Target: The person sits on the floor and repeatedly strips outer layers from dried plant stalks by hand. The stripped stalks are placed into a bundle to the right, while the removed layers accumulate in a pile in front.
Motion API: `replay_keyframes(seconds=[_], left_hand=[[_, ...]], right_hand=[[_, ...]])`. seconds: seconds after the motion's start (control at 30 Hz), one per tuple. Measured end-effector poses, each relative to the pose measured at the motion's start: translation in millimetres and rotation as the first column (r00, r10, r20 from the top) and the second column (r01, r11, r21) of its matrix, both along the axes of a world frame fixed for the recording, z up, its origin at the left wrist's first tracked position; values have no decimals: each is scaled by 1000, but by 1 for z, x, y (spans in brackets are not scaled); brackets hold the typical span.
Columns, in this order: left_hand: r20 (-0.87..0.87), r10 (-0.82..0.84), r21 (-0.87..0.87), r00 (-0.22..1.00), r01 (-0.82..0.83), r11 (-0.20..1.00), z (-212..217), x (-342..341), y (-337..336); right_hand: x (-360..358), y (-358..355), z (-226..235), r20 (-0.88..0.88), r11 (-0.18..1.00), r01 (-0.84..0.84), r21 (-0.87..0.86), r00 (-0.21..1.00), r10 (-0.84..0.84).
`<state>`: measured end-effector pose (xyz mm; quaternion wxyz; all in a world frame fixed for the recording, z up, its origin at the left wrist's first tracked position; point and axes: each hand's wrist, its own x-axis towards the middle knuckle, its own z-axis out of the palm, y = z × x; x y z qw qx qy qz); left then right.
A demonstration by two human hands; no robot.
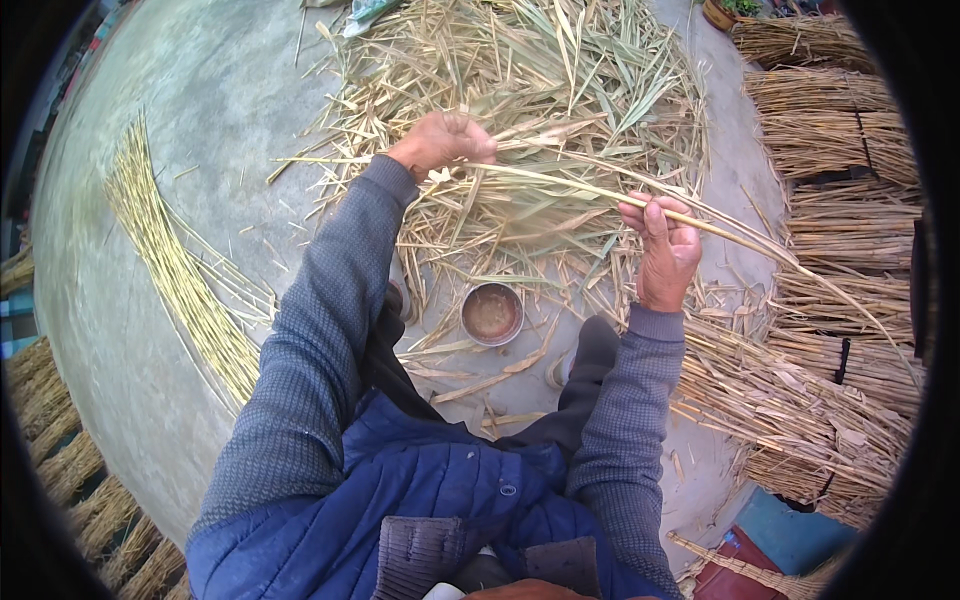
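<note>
Long dry stalk (600, 192) held level above the ground, spanning both hands; its thin end runs on to the right, over the bundles. Left hand (443, 143) clenched round the thick end together with some loose leaves. Right hand (665, 250) pinches the same stalk between thumb and fingers, further along, palm turned towards the person.

Directly beneath: a loose heap of husks and leaves (530, 110) spread on the concrete floor (200, 100). Small round metal bowl (492, 313) stands on the floor between the person's knees, near the heap's edge, brownish inside; contents not clear.

Left of the person: a neat row of cleaned yellow stalks (175, 270) laid out in a long arc, well apart from the heap. Right: tied bundles of straw (840, 140) stacked side by side.

Risks, as judged:
- Stalk looks brittle; a hard pull between the two hands could snap it.
- Dry leaf edges could cut fingers if the grip slides fast.
- Falling husks could land in the bowl, which sits just below the work.
- The free thin end could catch on the bundles.
</note>
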<state>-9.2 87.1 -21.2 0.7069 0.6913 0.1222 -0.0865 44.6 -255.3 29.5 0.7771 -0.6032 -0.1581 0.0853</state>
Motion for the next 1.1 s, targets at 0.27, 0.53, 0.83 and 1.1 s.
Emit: replay_keyframes(seconds=[0.27,0.53,0.83,1.1], left_hand=[[364,-25,928,931,-361,89,19,2,-20],[496,-515,856,699,-295,425,26,13,-104],[21,-395,979,919,60,193,-10,11,-32],[372,-224,447,901,37,894,6,24,-122]], right_hand=[[-2,3,-7,-72,999,46,-20,996,-47],[-9,29,-26,-207,1000,-28,-10,978,25],[25,-34,-12,-233,975,212,-69,947,-222],[-2,14,-26,-238,1000,10,-16,971,-14]])
